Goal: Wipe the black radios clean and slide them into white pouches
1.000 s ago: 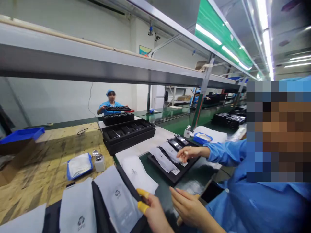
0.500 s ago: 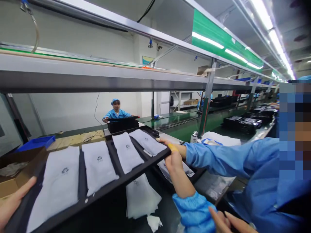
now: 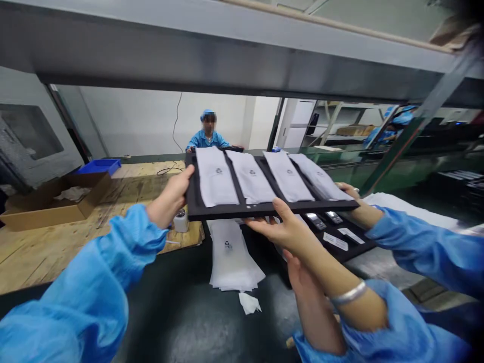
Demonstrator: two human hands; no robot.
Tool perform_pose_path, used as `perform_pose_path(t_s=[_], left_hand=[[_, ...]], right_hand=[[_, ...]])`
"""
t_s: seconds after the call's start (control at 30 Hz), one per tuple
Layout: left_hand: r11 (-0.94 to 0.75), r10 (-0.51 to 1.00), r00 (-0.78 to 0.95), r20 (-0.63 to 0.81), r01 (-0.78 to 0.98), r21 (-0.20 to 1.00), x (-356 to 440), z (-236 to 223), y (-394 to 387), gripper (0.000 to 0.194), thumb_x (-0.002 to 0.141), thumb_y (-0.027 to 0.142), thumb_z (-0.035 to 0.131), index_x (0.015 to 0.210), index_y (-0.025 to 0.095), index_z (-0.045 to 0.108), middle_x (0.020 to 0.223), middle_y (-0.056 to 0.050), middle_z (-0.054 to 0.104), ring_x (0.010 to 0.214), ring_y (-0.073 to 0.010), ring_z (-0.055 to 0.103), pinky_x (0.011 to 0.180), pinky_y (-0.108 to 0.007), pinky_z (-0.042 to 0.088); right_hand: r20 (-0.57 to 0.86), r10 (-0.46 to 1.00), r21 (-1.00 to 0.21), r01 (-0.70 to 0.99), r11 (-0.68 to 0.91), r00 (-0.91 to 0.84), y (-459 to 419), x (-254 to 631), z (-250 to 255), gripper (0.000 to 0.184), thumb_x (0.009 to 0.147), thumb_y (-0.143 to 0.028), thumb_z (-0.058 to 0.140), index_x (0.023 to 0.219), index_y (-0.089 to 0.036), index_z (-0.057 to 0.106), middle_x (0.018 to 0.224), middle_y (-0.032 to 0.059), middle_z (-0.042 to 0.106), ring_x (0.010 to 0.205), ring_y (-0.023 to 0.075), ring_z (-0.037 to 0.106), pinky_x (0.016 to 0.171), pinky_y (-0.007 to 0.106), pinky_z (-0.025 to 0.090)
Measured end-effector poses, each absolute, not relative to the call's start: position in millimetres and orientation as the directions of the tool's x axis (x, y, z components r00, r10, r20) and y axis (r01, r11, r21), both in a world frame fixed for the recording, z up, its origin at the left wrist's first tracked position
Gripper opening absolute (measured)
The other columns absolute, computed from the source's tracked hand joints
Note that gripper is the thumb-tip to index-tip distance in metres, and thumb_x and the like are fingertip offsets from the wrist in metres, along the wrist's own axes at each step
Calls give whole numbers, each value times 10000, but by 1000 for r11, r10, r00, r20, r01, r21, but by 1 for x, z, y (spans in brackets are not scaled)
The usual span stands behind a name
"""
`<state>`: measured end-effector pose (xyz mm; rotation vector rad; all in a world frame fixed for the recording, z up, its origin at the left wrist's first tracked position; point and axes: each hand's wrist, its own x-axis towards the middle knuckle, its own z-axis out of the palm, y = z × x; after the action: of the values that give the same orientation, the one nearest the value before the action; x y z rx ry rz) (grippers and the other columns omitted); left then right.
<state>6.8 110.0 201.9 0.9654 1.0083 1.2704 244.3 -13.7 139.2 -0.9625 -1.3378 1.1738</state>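
Observation:
I hold a black tray (image 3: 272, 207) up at chest height; four white bags (image 3: 217, 176) with recycling marks lie on it side by side. My left hand (image 3: 170, 197) grips its left edge, thumb on top. My right hand (image 3: 298, 275) is below the tray's front edge, its fingers hidden behind a co-worker's hand (image 3: 287, 229), which reaches in under that front rim. The co-worker's other hand (image 3: 350, 191) is at the tray's right corner.
A stack of white bags (image 3: 230, 257) and a paper scrap (image 3: 248, 302) lie on the dark belt. A second black tray (image 3: 340, 237) holds devices at right. On the wooden bench are a small bottle (image 3: 180, 220), a cardboard box (image 3: 45, 201) and a blue bin (image 3: 100, 165). A steel shelf (image 3: 227, 60) hangs overhead. Another person (image 3: 207, 133) sits opposite.
The tray of bags rose off the belt and swung level in front of me. My left hand moved to its left edge; my right hand left the right corner.

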Motion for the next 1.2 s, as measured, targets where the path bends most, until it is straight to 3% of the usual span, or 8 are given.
perform_pose_path(t_s=[0.17,0.27,0.37,0.5,0.63,0.73,0.93,1.2], left_hand=[[148,958,262,-117,-102,984,54,196,109,339,909,383,538,1028,72,602,867,-129,698,701,-186,680,685,-339,575],[151,915,372,-153,35,988,47,197,106,344,913,401,520,1015,79,588,890,-139,680,724,-209,685,686,-361,570],[83,919,368,-140,167,983,7,193,107,289,876,382,590,1009,125,590,941,-106,661,742,-195,677,695,-336,558],[54,964,223,-147,376,925,-78,172,111,189,867,276,622,975,123,600,936,-43,625,748,-138,618,670,-294,534],[159,978,39,-203,485,860,-163,141,106,194,894,287,579,998,124,587,930,-39,608,747,-139,602,652,-298,529],[232,971,-65,-230,486,842,-210,114,93,235,898,325,568,1018,123,584,948,-37,607,771,-156,606,661,-306,531],[369,929,-175,-325,485,793,-264,72,54,222,906,308,558,1038,129,572,915,-36,607,722,-134,599,646,-298,525],[402,916,-189,-355,461,791,-300,52,45,231,925,323,525,1038,126,563,871,-28,608,715,-135,609,658,-299,523]], right_hand=[[221,954,-972,123,199,204,-13,236,125,254,796,-447,519,826,-277,705,987,-14,694,1074,128,602,866,253,491],[198,925,-980,72,184,325,-48,205,62,305,746,-454,598,979,-275,681,1033,40,684,968,198,645,732,310,565],[15,915,-997,-58,42,404,-80,163,-15,449,679,-438,680,1066,-213,642,955,81,689,772,210,656,675,345,570],[-130,969,-991,-71,-117,210,-87,132,-52,539,619,-473,712,1091,-221,644,922,64,677,881,231,637,745,324,538],[81,993,-933,344,108,-90,-48,107,-2,398,797,-416,526,1129,-222,627,1175,85,602,1044,208,589,819,299,516],[106,944,-682,668,297,-311,-3,63,31,316,845,-246,502,1131,-186,624,1185,83,610,1130,181,552,965,290,434],[58,958,-433,858,278,-281,76,-30,10,199,878,-259,572,1014,-123,619,1081,84,626,1046,211,578,933,440,451],[155,959,-285,919,272,-236,90,-43,-7,209,902,-319,544,1028,-164,607,1093,66,607,1025,189,575,895,401,477]])
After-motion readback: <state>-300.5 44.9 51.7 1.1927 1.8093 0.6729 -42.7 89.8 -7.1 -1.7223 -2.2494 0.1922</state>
